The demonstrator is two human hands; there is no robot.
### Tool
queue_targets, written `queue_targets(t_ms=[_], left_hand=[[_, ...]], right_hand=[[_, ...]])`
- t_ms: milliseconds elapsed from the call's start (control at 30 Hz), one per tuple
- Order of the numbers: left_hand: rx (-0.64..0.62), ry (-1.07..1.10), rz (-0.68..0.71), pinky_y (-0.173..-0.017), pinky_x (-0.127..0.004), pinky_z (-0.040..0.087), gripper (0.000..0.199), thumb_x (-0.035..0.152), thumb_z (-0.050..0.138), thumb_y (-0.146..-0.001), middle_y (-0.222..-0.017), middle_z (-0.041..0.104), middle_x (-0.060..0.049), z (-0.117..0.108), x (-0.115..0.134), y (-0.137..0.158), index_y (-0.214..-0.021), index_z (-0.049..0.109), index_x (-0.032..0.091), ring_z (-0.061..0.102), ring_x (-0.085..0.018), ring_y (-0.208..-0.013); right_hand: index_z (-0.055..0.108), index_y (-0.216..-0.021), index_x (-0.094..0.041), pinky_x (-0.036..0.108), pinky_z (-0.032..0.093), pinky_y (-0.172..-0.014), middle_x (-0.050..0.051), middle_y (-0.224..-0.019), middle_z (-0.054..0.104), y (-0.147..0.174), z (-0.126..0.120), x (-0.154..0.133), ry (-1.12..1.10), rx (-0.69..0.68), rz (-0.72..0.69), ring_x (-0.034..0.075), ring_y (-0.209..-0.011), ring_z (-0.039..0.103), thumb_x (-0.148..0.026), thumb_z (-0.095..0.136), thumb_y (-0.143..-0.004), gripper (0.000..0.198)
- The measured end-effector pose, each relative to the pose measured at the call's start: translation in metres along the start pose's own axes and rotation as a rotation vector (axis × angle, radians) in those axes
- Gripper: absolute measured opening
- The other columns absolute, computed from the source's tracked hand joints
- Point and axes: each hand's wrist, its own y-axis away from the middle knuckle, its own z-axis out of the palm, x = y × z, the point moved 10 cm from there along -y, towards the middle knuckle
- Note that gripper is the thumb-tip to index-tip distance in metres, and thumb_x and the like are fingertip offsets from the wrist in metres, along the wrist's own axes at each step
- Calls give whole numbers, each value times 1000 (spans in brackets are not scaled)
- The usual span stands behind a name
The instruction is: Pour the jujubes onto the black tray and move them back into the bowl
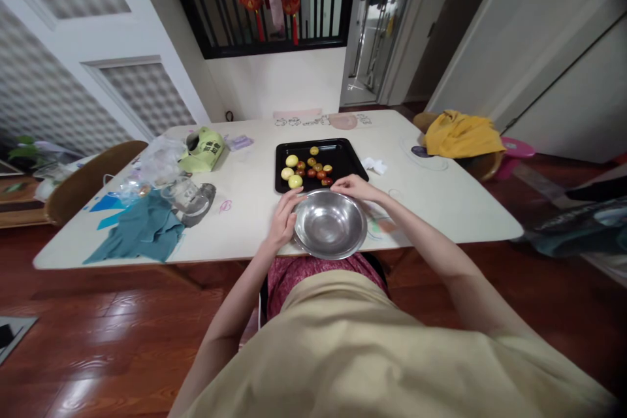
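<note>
A shiny metal bowl [329,225] sits at the table's near edge, right in front of my body, with nothing visible inside. My left hand [283,219] grips its left rim, fingers reaching forward along the side and thumb at the edge. At the far right rim, my right hand [356,187] holds the bowl with bent fingers. Just beyond the bowl lies a black tray [347,157]. On its left half rest several red and brownish cherry tomatoes [311,173] and a few larger pale yellow round fruits [287,174].
The white table [245,228] carries a teal cloth [142,228], clear plastic bags [164,160], a transparent container [183,194] and a lime-green bag [206,149] on the left. A crumpled tissue [375,165] lies right of the tray. Yellow fabric [460,135] covers a chair at the right.
</note>
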Motion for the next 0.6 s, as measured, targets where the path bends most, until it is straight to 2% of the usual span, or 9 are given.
queue_targets(t_ms=[100,167,233,333,500,600], left_hand=[[-2,10,25,-117,-53,51,60,56,26,-116,-151,62,-18,0,3,1,-142,66,21,59,-30,-143],[1,19,39,-116,-53,51,58,54,27,-116,-151,62,-17,-1,5,1,-142,67,21,59,-30,-142],[-8,23,51,-116,-53,51,56,53,28,-116,-150,63,-17,0,6,1,-141,67,21,60,-30,-141],[-22,16,62,-115,-53,51,57,53,27,-116,-148,64,-17,1,7,1,-140,67,21,61,-30,-139],[-49,19,87,-110,-52,53,57,52,27,-116,-139,69,-17,3,9,3,-135,71,20,65,-30,-131],[-48,24,105,-107,-51,54,55,49,28,-116,-136,70,-16,4,12,3,-132,72,20,66,-29,-127]], right_hand=[[83,-100,-17,30,48,-73,5,-79,78,-11,-25,-1,232,235,-21,20,-74,69,-42,69,-97,29],[82,-104,-19,30,50,-76,6,-90,80,-17,-28,-5,366,301,-40,21,-82,71,-31,71,-95,19],[81,-106,-20,30,51,-80,7,-104,79,-24,-22,-9,453,307,-69,22,-92,73,-26,74,-94,16],[80,-106,-22,29,52,-81,7,-112,78,-34,-10,-8,513,280,-51,22,-98,73,-27,76,-94,13],[77,-105,-24,30,53,-77,6,-108,81,-47,-5,11,536,243,144,24,-96,74,-33,80,-92,16],[76,-96,-24,30,52,-76,6,-101,82,-53,-7,19,520,240,216,25,-94,75,-35,83,-88,16]])
